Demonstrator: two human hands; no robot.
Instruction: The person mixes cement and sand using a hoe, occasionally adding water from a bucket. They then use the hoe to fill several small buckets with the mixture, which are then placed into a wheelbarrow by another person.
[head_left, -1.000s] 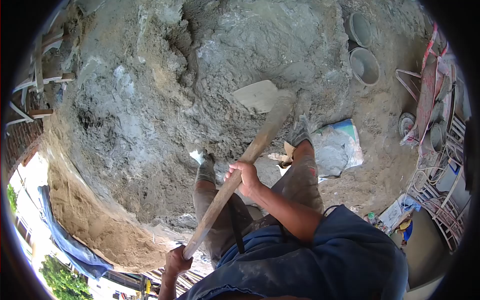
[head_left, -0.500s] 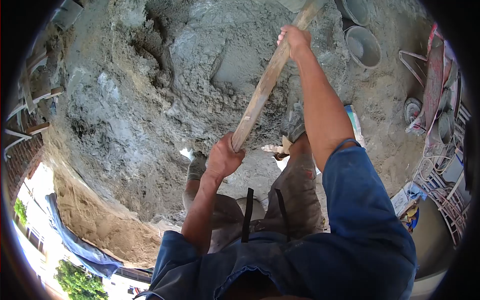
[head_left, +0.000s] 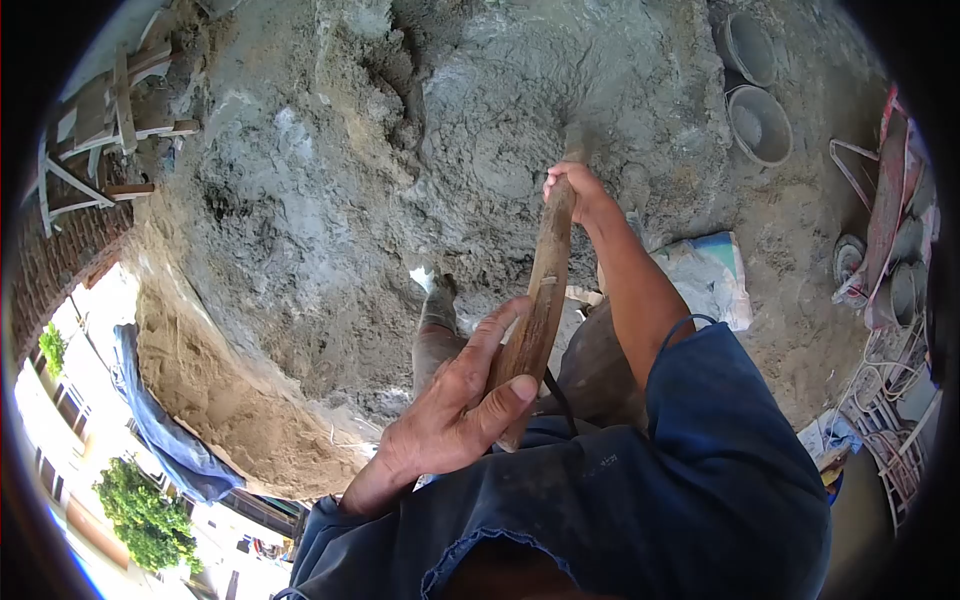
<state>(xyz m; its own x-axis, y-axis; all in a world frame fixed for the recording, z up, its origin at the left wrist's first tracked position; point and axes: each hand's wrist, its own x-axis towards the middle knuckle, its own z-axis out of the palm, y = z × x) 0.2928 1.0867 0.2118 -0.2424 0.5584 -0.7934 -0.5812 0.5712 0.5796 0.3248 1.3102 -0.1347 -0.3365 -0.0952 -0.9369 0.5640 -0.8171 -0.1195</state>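
Observation:
A long wooden tool handle point(head_left: 550, 262) slants from near my waist to the wet grey mortar point(head_left: 490, 110), where its far end is sunk, so the tool's head is hidden. Partway along, my right hand point(head_left: 577, 190) is wrapped round the wood. At the near end my left hand point(head_left: 450, 415) has its fingers straight and its thumb spread apart, lying against the handle without closing on it. My boot point(head_left: 438, 298) stands in the mix below.
Two buckets point(head_left: 760, 125) sit at the upper right. A crumpled sack point(head_left: 705, 280) lies beside my right arm. Metal frames and a wheel point(head_left: 850, 257) are at the far right. Wooden boards point(head_left: 125, 100) stand upper left, with a sand heap point(head_left: 215, 410) lower left.
The handle has been drawn back toward my body and stands steeper. My left hand has opened from its grip and come nearer the camera. My right hand has moved lower, still gripping.

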